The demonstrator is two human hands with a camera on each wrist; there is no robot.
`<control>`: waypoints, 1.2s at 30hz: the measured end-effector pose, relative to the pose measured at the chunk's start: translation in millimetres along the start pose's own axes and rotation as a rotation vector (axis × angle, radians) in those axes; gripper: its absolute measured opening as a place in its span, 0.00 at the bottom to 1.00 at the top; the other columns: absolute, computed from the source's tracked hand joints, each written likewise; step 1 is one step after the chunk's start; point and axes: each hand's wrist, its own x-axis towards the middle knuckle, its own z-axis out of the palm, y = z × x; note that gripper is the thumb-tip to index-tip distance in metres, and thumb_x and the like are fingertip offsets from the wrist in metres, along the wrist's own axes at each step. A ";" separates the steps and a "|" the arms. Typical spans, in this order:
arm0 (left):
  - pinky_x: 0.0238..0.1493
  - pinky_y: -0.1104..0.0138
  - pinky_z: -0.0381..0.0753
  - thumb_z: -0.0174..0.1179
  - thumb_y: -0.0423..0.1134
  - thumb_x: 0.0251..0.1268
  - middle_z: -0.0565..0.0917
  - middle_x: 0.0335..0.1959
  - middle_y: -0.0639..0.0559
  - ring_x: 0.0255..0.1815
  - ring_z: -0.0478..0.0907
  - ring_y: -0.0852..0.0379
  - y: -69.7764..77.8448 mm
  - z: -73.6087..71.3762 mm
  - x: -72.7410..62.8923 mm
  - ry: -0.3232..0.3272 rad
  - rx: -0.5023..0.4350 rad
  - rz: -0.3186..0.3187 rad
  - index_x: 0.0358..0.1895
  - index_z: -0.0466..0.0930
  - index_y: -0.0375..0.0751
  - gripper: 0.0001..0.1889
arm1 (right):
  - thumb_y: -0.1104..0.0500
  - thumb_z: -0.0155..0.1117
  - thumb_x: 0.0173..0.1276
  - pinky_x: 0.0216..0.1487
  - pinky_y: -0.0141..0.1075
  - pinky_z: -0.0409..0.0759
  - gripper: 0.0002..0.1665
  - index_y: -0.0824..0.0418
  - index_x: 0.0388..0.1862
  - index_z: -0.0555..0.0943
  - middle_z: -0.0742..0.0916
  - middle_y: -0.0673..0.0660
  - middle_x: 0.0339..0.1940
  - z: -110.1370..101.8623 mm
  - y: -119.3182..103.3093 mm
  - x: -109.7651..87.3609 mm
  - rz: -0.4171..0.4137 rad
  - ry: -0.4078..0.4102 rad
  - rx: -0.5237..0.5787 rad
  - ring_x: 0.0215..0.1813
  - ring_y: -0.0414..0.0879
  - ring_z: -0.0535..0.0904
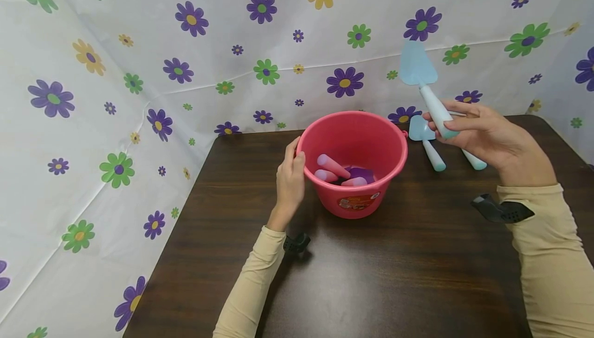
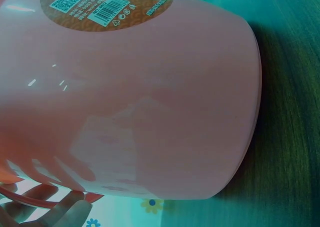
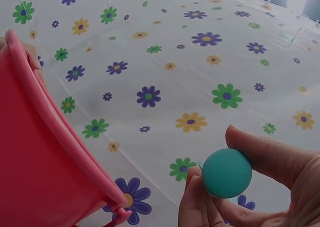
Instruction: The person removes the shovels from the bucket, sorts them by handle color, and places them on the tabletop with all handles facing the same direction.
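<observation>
A pink bucket stands upright on the dark wooden table. At its left side my left hand grips the rim; in the left wrist view its fingers are beside the bucket's handle. Inside the bucket lie several pink-handled tools, one showing a purple part. My right hand pinches a light blue trowel by its handle, blade up, above the table right of the bucket. In the right wrist view the handle's round turquoise end sits between thumb and fingers.
Right of the bucket another light blue trowel lies on the table. Beside it lies a similar handle, the rest of it mostly behind my right hand. A flower-patterned white sheet hangs behind the table and along the left.
</observation>
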 end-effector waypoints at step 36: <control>0.32 0.64 0.80 0.44 0.52 0.79 0.87 0.51 0.44 0.30 0.76 0.51 -1.7 1.1 0.4 0.013 0.010 0.014 0.76 0.69 0.47 0.28 | 0.72 0.48 0.79 0.51 0.43 0.86 0.23 0.58 0.64 0.80 0.85 0.60 0.59 -29.5 3.8 -9.0 -0.006 0.003 0.224 0.54 0.53 0.83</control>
